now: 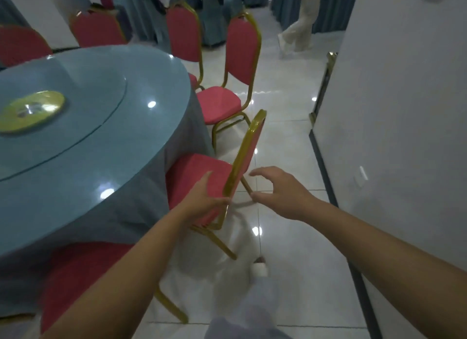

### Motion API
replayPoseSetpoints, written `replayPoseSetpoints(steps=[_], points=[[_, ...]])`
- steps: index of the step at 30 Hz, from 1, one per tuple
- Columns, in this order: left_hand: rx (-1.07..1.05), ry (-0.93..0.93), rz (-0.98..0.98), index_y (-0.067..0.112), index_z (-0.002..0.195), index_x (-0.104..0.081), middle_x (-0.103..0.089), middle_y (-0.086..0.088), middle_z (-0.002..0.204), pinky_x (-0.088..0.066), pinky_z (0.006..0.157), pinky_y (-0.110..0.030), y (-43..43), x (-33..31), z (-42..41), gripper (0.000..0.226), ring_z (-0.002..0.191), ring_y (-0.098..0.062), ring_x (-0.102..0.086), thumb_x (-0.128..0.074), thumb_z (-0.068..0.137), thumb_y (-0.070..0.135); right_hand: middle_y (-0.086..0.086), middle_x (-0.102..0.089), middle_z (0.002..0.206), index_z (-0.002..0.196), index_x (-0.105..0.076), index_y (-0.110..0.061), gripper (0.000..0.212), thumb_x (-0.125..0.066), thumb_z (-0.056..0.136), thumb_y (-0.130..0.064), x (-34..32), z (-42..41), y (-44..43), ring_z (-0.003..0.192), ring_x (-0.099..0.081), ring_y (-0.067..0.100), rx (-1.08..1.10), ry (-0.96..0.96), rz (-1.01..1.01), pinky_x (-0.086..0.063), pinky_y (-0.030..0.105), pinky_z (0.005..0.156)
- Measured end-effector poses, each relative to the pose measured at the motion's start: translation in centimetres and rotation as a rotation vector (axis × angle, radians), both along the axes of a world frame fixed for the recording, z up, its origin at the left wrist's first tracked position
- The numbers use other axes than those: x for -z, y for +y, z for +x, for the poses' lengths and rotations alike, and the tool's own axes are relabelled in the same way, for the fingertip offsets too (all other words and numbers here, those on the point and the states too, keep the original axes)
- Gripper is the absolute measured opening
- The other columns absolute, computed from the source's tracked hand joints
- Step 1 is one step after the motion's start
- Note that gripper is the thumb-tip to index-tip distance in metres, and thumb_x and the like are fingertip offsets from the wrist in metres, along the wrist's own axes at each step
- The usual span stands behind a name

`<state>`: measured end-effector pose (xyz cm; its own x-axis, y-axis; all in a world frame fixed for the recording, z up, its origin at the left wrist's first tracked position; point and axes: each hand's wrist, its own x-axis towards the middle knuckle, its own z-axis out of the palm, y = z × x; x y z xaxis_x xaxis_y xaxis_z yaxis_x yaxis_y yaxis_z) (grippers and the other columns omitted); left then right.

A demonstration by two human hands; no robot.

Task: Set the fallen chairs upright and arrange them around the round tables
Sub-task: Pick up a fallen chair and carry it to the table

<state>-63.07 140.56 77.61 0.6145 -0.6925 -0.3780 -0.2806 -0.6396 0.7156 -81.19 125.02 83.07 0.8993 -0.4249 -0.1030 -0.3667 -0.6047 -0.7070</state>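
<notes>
Red chair (pixel 194 172) by worktop (pixel 75 141) edge: my left hand (pixel 202 202) flat on its seat, right hand (pixel 275 189) spread empty; I'd push squarely inward.

A strip of open floor (pixel 285 146) runs between the chairs (pixel 242 50) ringing the table (pixel 141 126) and the wall (pixel 394 111).

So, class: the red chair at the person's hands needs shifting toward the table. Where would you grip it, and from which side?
Probably grip the gold backrest frame on both edges, coming from the aisle side: the chair stands upright, seat facing the round table, its back exposed.
</notes>
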Motion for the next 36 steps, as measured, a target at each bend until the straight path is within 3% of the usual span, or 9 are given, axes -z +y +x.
replayPoseSetpoints(steps=[7,9,13,17,20,23,26,30,36], points=[[0.024,0.305,0.11,0.034,0.147,-0.036,-0.05,0.003,0.139,-0.047,0.1,-0.038,-11.1,3.9,5.0,0.099,0.12,-0.02,-0.053,-0.085,0.061,0.039,-0.003,-0.038,0.151,0.145,-0.041,-0.032,0.063,-0.068,0.088,-0.036,-0.2,8.3,-12.7,0.135,-0.04,0.018,-0.073,0.194,-0.058,-0.037,0.03,0.104],[0.105,0.348,0.151,0.05,0.139,-0.04,-0.057,0.006,0.125,-0.049,0.098,-0.043,-11.9,4.3,5.8,0.092,0.111,-0.018,-0.057,-0.082,0.057,0.04,0.0,-0.035,0.153,0.146,-0.039,-0.032,0.067,-0.07,0.087,-0.038,-0.7,11.1,-15.5,0.136,-0.038,0.022,-0.13,0.22,-0.132,-0.039,0.037,0.108],[0.095,0.373,0.172,0.089,0.101,-0.026,-0.053,0.02,0.106,-0.048,0.068,-0.019,-11.2,3.7,5.9,0.083,0.092,-0.006,-0.056,-0.077,0.063,0.036,0.006,-0.025,0.158,0.151,-0.029,-0.035,0.08,-0.072,0.083,-0.04,-0.4,16.3,-19.9,0.142,-0.027,0.032,-0.333,0.394,-0.377,-0.033,0.053,0.111],[-0.055,0.215,0.134,0.069,0.105,-0.049,-0.055,0.007,0.083,-0.047,0.051,-0.014,-11.3,3.7,3.9,0.066,0.068,-0.006,-0.056,-0.067,0.069,0.017,0.005,-0.029,0.156,0.149,-0.029,-0.038,0.079,-0.072,0.083,-0.033,1.9,20.7,-23.4,0.144,-0.022,0.032,-0.584,0.524,-0.604,-0.025,0.057,0.111],[-0.262,0.026,0.146,0.042,0.099,-0.058,-0.059,0.013,0.078,-0.05,0.059,-0.023,-11.9,3.4,1.2,0.044,0.073,-0.01,-0.06,-0.064,0.075,0.006,0.0,-0.058,0.116,0.124,-0.057,-0.033,0.039,-0.066,0.087,-0.027,3.0,22.9,-25.4,0.123,-0.046,0.028,-0.662,0.402,-0.638,-0.034,0.052,0.105],[-0.43,0.019,0.14,0.029,0.09,-0.065,-0.058,0.014,0.072,-0.049,0.065,-0.025,-12.1,2.4,-2.0,0.025,0.077,-0.016,-0.06,-0.065,0.084,0.005,-0.006,-0.06,0.095,0.103,-0.065,-0.033,0.018,-0.068,0.085,-0.031,3.7,23.5,-26.9,0.102,-0.05,0.019,-0.852,0.385,-0.625,-0.044,0.042,0.093],[-0.461,0.05,0.239,0.039,0.089,-0.066,-0.06,0.015,0.075,-0.041,0.06,-0.014,-11.4,1.7,-6.2,0.037,0.079,-0.016,-0.059,-0.06,0.08,0.003,-0.008,-0.059,0.092,0.098,-0.067,-0.032,0.018,-0.065,0.082,-0.041,5.6,21.9,-28.5,0.091,-0.043,0.012,-1.157,0.4,-0.601,-0.041,0.031,0.077],[-0.48,0.103,0.405,0.042,0.129,-0.058,-0.064,0.009,0.103,-0.053,0.079,-0.03,-9.9,1.4,-13.0,0.07,0.093,-0.013,-0.061,-0.055,0.075,-0.003,-0.015,-0.057,0.105,0.116,-0.06,-0.036,0.039,-0.07,0.078,-0.035,7.2,18.2,-30.5,0.095,-0.051,0.009,-1.372,0.625,-0.456,-0.042,0.024,0.079],[-0.519,0.118,0.42,0.082,0.113,-0.037,-0.063,0.021,0.115,-0.047,0.083,-0.021,-8.3,2.5,-24.2,0.089,0.1,-0.002,-0.056,-0.052,0.083,0.0,-0.009,-0.066,0.097,0.114,-0.061,-0.038,0.051,-0.073,0.064,-0.041,7.5,11.2,-28.8,0.086,-0.063,0.011,-1.717,0.677,-0.368,-0.055,0.03,0.073]])
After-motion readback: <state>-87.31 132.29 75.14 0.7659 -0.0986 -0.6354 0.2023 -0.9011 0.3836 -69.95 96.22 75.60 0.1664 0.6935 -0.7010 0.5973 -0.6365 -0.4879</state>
